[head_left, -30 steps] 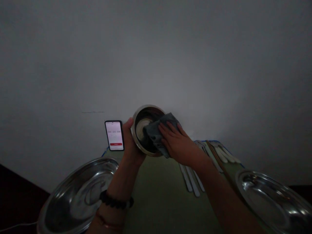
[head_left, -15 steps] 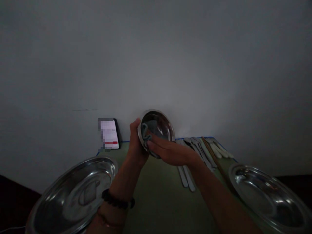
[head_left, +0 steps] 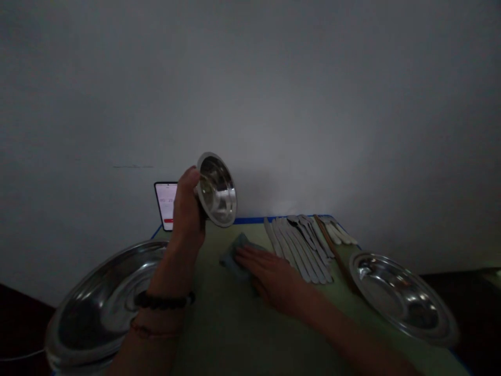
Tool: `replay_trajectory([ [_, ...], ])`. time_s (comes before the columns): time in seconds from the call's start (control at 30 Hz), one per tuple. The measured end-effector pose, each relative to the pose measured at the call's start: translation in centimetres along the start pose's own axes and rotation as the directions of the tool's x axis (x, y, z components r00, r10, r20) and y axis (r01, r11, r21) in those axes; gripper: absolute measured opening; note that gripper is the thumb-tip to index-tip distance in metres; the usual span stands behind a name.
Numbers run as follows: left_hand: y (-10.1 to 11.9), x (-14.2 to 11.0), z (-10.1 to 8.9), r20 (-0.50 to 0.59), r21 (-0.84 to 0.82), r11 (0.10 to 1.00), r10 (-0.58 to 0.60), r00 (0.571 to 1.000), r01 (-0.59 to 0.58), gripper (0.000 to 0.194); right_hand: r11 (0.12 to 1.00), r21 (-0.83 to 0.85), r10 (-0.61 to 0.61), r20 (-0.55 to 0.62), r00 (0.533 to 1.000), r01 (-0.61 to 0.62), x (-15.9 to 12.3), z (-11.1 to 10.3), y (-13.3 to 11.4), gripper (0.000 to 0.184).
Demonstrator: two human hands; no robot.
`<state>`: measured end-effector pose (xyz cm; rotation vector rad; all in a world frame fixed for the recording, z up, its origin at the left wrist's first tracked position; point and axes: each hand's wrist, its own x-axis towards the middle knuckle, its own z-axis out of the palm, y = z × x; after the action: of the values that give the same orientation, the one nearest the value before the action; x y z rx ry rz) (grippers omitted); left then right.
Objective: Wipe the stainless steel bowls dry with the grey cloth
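Observation:
My left hand is closed round the rim of a small steel bowl, held up above the table and tilted so its inside faces right. My right hand lies flat with fingers stretched out on a grey cloth that rests on the green table. The cloth is partly hidden under my fingers. A dark bead bracelet circles my left wrist.
A large steel plate sits at the front left and another steel plate at the right. A row of several spoons and knives lies behind my right hand. A phone leans on the white wall.
My right hand came out of the bowl with the cloth and went down flat onto the table. My left hand lifted the bowl higher and to the left.

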<state>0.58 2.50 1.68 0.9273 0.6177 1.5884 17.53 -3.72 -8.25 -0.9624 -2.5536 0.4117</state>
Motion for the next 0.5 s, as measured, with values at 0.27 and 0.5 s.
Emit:
replay_trajectory([
  [0.27, -2.2, -0.1, 0.6, 0.118, 0.010, 0.998, -0.062, 0.991, 0.061, 0.043, 0.977, 0.196, 0.079, 0.058, 0.995, -0.089, -2.9, 0.2, 0.4, 0.060],
  [0.5, -4.7, -1.7, 2.2, 0.225, 0.079, 0.852, -0.521, 0.823, 0.518, 0.046, 0.729, 0.621, 0.524, -0.234, 0.819, -0.289, -4.3, -3.3, 4.0, 0.045],
])
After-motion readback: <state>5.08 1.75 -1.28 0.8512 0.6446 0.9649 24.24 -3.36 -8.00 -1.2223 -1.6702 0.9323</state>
